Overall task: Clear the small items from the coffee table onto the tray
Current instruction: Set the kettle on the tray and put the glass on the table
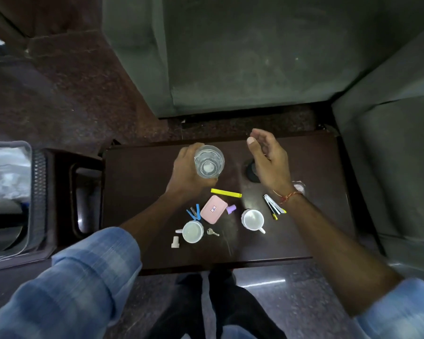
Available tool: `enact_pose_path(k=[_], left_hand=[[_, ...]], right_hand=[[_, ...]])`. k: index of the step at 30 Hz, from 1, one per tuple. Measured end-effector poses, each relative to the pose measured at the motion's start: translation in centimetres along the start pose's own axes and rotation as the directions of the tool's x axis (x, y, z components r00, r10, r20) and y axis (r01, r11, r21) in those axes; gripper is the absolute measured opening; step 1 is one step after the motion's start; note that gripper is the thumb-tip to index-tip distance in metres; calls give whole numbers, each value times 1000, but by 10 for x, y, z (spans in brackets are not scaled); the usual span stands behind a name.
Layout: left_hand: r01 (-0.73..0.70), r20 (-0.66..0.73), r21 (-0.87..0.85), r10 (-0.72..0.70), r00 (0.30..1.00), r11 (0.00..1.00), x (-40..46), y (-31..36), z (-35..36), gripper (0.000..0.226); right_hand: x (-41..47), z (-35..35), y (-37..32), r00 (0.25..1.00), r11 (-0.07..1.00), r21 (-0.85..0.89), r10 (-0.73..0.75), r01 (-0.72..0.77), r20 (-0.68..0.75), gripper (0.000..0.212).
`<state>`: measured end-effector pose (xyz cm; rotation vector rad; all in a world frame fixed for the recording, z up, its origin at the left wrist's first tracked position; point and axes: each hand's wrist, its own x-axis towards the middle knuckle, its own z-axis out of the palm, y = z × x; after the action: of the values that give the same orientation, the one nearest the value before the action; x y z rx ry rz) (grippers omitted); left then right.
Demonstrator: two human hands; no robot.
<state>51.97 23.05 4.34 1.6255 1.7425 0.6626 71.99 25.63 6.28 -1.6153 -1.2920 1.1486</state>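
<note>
My left hand [185, 171] is wrapped around a clear drinking glass [209, 161], held over the far side of the dark coffee table [137, 192]. My right hand [267, 160] hovers open above a dark round object [251, 171]. Nearer me on the table lie a yellow bar [226, 192], a pink case [213, 209], a purple cap [231, 209], blue clips [194, 214], two white cups [193, 231] [253, 220], a key [212, 232], nail clippers with pens [274, 207] and small white pieces [175, 242]. I see no tray for certain.
A grey sofa [242, 57] stands beyond the table and another seat [396, 155] to the right. At the left stand a dark wooden side unit [66, 192] and a bin with a plastic bag [8, 177]. My legs [218, 302] are at the table's near edge.
</note>
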Motion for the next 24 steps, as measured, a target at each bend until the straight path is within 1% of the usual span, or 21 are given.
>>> enact_pose_path(k=[4, 7, 11, 14, 20, 24], left_hand=[[-10, 50, -12, 11, 999, 1000, 16, -22, 33, 77], [14, 92, -13, -13, 996, 1000, 25, -44, 61, 79], [36, 101, -31, -33, 994, 999, 37, -71, 94, 73], [40, 106, -1, -40, 994, 999, 48, -88, 110, 70], [56, 93, 4, -56, 994, 998, 54, -105, 127, 78], [84, 113, -13, -82, 990, 996, 53, -111, 134, 85]], right_hand=[[11, 3, 26, 1000, 1000, 6, 26, -26, -13, 33], [18, 6, 47, 997, 999, -2, 32, -32, -67, 32], [24, 10, 76, 992, 999, 15, 39, -37, -119, 34], [23, 12, 95, 989, 995, 75, 74, -65, -126, 38], [14, 12, 115, 984, 986, 142, 103, -82, -148, 34], [12, 8, 120, 980, 982, 160, 126, -101, -157, 31]])
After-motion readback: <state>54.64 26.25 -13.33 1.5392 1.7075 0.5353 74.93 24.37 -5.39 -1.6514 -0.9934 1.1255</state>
